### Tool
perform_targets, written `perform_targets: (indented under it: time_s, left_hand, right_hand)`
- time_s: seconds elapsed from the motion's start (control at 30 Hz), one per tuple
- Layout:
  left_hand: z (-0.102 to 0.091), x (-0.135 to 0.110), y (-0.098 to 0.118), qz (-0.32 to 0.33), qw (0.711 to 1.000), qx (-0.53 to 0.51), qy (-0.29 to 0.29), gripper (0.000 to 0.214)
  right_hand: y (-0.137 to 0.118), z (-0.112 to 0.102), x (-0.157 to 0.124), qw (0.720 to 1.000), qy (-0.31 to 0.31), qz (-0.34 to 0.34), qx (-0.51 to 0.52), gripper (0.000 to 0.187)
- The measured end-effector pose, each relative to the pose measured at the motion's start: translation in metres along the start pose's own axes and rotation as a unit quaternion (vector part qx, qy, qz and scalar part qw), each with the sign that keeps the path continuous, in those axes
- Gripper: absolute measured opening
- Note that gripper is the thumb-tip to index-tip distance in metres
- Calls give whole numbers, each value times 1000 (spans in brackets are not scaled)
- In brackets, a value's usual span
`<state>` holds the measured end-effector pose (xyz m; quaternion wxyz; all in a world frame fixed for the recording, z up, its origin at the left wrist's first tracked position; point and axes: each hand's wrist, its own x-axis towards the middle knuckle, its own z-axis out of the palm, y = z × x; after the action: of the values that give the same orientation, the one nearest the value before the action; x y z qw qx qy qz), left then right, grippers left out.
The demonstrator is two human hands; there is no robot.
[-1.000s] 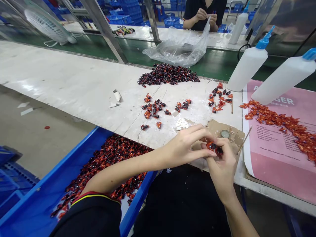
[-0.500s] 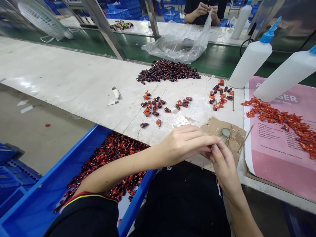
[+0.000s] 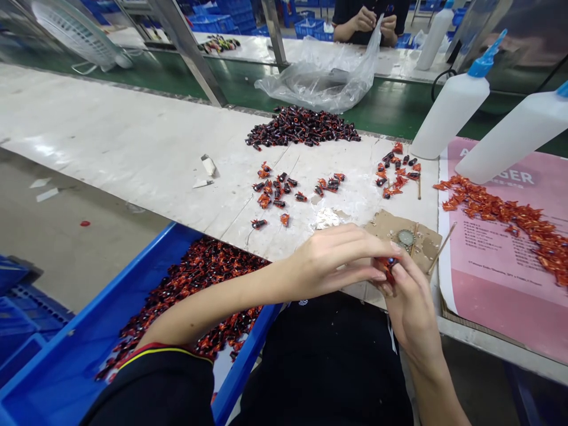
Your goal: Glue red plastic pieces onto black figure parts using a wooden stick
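Note:
Between my two hands, just above the table's front edge, is a small orange-red and black plastic part (image 3: 387, 267). My left hand (image 3: 337, 260) reaches in from the left, its thumb and forefinger closed on the part's near side. The fingers of my right hand (image 3: 410, 299) close around it from the right and hide some of it. Behind my fingertips lies a piece of brown cardboard (image 3: 384, 228) with a round bottle cap (image 3: 405, 238) and a thin stick (image 3: 441, 248). Several joined orange and black parts (image 3: 277, 189) are scattered on the table left of the cardboard.
A heap of black parts (image 3: 306, 127) stands at the table's back. Orange pieces (image 3: 501, 204) lie on a pink printed sheet (image 3: 497, 290), beside white squeeze bottles (image 3: 452, 112). A blue bin (image 3: 80, 337) full of parts is at my left. Another person's hands (image 3: 375, 23) work across the conveyor.
My left thumb has moved down, away from the forefinger, and my right hand has shifted slightly. The red and black part now shows more between my fingers.

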<state>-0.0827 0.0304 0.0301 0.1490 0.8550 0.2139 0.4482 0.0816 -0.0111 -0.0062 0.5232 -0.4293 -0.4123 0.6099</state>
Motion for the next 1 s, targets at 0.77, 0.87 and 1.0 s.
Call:
perform_targets:
  time_s: [0.77, 0.87, 1.0]
  left_hand:
    - [-1, 0, 11, -51, 997, 52, 11, 10]
    - [0, -1, 10, -56, 997, 44, 11, 10]
    - [0, -1, 9, -79, 997, 14, 9, 8]
  right_hand:
    - [-17, 15, 2, 976, -13, 134, 174, 35]
    - [-16, 15, 2, 976, -12, 133, 173, 35]
    - [-17, 14, 1, 975, -10, 137, 174, 38]
